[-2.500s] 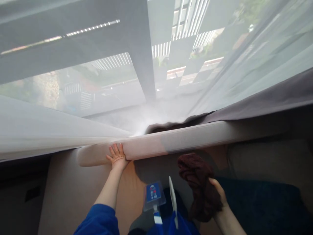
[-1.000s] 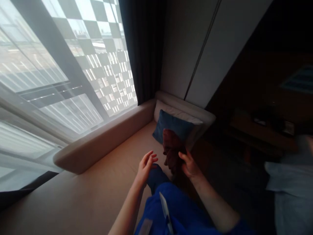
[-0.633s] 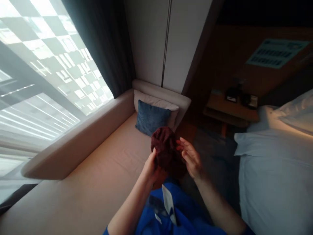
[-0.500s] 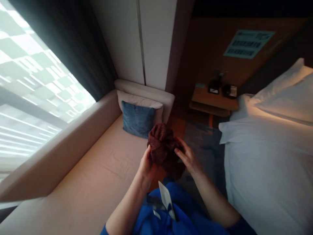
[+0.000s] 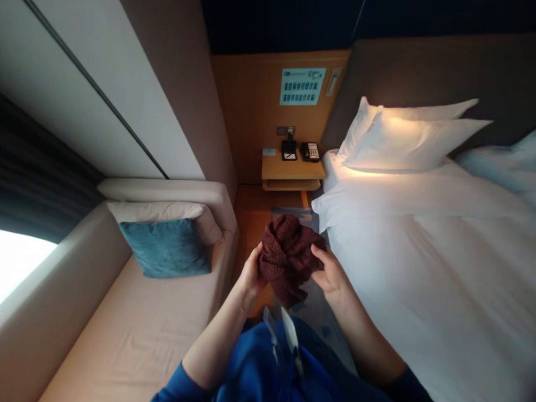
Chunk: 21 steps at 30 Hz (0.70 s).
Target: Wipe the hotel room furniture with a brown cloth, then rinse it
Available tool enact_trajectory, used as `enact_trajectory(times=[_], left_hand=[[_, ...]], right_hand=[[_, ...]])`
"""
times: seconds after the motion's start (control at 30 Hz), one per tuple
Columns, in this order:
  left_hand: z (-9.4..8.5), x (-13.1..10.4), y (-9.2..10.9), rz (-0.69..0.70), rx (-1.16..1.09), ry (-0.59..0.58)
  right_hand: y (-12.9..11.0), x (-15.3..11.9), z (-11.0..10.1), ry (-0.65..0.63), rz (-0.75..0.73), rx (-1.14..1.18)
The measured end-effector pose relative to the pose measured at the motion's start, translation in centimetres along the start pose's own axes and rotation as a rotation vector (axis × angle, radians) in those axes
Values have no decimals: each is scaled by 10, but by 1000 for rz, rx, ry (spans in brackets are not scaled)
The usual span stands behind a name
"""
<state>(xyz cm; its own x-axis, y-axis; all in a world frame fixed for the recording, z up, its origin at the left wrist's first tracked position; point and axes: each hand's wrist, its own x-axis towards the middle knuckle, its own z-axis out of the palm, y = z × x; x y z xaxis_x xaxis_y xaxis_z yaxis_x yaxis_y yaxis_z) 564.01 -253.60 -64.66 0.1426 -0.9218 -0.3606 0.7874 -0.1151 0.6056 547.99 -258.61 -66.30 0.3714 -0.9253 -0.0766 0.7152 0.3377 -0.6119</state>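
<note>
A dark maroon cloth [image 5: 287,254], bunched up and textured like a cleaning rag, is held in the air in front of my body. My left hand [image 5: 252,273] grips its left side, with the thumb on top. On the right side my right hand [image 5: 329,269] pinches the cloth between thumb and fingers, most of them hidden beneath it. A loose end of the cloth hangs down between the hands. Below it, white cards [image 5: 290,332] dangle in front of my blue clothing.
To the left is a beige sofa [image 5: 167,329] with a teal cushion [image 5: 167,248]. A white bed [image 5: 402,268] with pillows [image 5: 410,139] stands right. Ahead, a wooden nightstand [image 5: 293,170] carries a telephone [image 5: 310,151] and a small black stand [image 5: 288,149]; a blue notice [image 5: 302,86] hangs above.
My view has swung right, from the window and sofa toward the nightstand and bed. Both hands still hold the cloth, which is now spread a little wider to the right.
</note>
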Motion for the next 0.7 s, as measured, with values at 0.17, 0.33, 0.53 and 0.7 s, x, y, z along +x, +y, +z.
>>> enact_trajectory(times=[0.17,0.33,0.53,0.7], left_hand=[[1,51,-7,-61,89,-124],[3,80,-14,-138,90,-369],[31,141,26,-265,12,-259],[70,190,93,-417,-17,-325]], right_hand=[[-29,15,-17,147,-4,23],[-41,50,4,158,47,7],[-50,115,39,184,-20,-19],[-41,172,31,220,-225,63]])
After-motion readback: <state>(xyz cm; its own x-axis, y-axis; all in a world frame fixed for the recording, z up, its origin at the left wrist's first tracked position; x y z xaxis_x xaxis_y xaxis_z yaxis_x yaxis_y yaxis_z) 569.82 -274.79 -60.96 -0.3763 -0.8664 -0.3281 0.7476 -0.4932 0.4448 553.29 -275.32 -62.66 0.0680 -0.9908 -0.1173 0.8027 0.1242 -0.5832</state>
